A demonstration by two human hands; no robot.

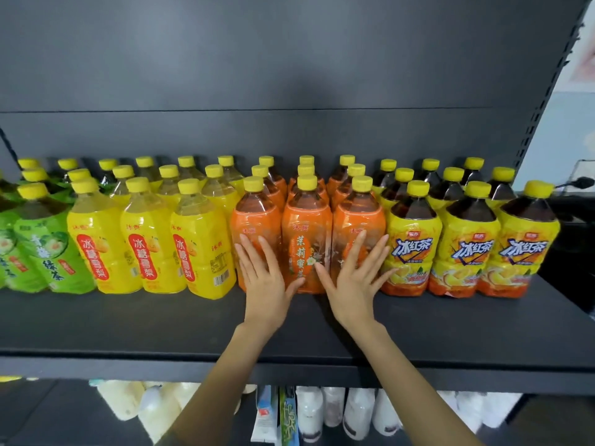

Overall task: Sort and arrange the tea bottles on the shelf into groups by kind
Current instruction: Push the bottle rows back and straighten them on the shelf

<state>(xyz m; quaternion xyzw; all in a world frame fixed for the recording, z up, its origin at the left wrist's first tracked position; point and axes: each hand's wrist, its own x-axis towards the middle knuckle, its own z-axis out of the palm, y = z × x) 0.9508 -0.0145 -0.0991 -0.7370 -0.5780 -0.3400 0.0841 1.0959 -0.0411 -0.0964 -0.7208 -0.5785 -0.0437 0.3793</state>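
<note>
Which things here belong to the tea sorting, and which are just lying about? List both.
Job: green-label bottles; yellow-label bottles; orange-label bottles; dark-tea bottles; shelf; left hand and right hand, flat on the orange front row.

Lying about: white bottles on the lower shelf; packets beside them; black plug at far right.

Bottles (pixel 307 239) in rows on shelf (pixel 128 326)
</note>
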